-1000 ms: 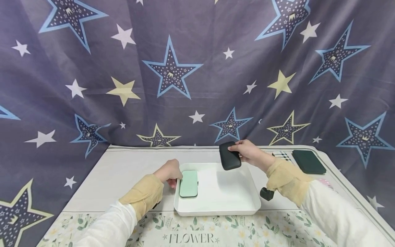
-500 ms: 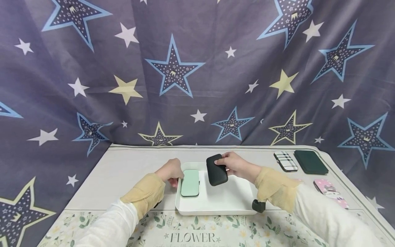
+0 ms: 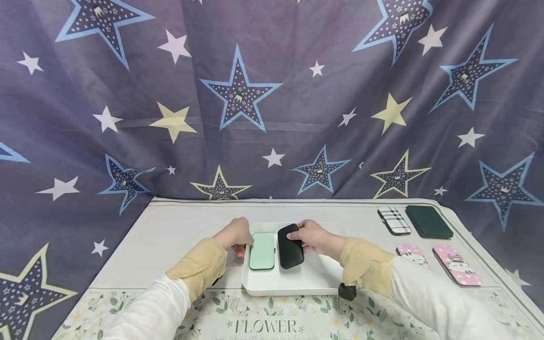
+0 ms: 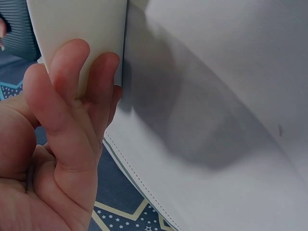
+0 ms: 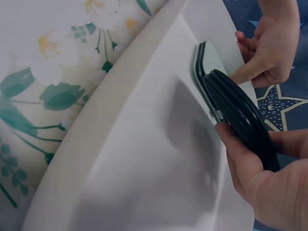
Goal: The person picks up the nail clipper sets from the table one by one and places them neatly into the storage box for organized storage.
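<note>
A shallow white tray point(image 3: 314, 279) stands on the table, with a mint-green flat case point(image 3: 261, 251) lying at its left end. My left hand point(image 3: 233, 235) grips the tray's left wall; in the left wrist view its fingers point(image 4: 72, 72) lie against the outer side. A black rounded case point(image 3: 290, 248) is pinched by its right side in my right hand point(image 3: 316, 237), tilted over the tray just right of the green case. The right wrist view shows the black case point(image 5: 238, 113) edge-on, partly covering the green case point(image 5: 211, 60).
On the table's right side lie a plaid case point(image 3: 395, 221), a dark green case point(image 3: 429, 222) and two pink patterned cases, one point(image 3: 456, 265) beside the other point(image 3: 412, 255), which the right sleeve partly hides. A star-print curtain point(image 3: 272, 118) hangs behind the table.
My right hand has carried the black case leftward and lower, from above the tray's back right to beside the green case. The left hand stays on the tray wall.
</note>
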Tool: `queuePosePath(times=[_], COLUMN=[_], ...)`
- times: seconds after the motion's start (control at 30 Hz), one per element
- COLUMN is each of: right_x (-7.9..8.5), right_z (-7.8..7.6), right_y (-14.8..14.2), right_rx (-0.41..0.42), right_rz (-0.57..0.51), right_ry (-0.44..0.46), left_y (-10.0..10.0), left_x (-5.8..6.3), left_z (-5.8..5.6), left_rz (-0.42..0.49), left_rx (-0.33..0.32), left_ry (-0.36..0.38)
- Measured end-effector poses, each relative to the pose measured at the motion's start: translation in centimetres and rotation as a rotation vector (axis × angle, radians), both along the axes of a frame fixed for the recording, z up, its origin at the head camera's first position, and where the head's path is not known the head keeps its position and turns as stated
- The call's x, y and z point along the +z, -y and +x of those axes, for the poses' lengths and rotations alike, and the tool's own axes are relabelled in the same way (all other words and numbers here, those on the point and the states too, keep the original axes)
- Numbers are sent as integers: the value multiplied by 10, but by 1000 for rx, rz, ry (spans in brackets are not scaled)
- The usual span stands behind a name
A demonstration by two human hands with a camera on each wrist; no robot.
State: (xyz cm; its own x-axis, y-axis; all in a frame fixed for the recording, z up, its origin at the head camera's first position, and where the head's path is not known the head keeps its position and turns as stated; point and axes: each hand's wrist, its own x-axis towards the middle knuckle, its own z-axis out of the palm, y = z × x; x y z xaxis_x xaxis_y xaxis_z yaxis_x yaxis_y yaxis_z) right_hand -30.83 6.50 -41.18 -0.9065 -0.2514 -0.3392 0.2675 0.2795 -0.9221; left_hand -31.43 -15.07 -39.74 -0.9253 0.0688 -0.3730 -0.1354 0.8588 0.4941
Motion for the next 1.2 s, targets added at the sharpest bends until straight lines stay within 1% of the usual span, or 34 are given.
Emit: queuePosePath(times=[0.23, 0.43, 0.6, 0.67, 0.87, 0.9, 1.2], right_x=[-11, -16, -16, -15, -11, -11, -9], right_z=[-1, 2, 1, 0, -1, -1, 0], right_y=[5, 7, 8, 8, 8, 8, 4], right_rx=[-14, -12, -20, -27, -38, -35, -16], right_rz=[24, 0, -3, 34, 263, 279, 307], right_ry=[-15, -12, 6, 0, -77, -87, -130], left_y=[0, 0, 0, 0, 0, 0, 0], left_x=[-1, -1, 0, 0, 0, 0, 0], left_z=[0, 0, 1, 0, -1, -1, -3], left_rz=[12, 28, 24, 19, 9, 8, 1], left_rx=[-7, -8, -12, -11, -13, -13, -5], left_ry=[-7, -7, -9, -8, -10, -9, 0])
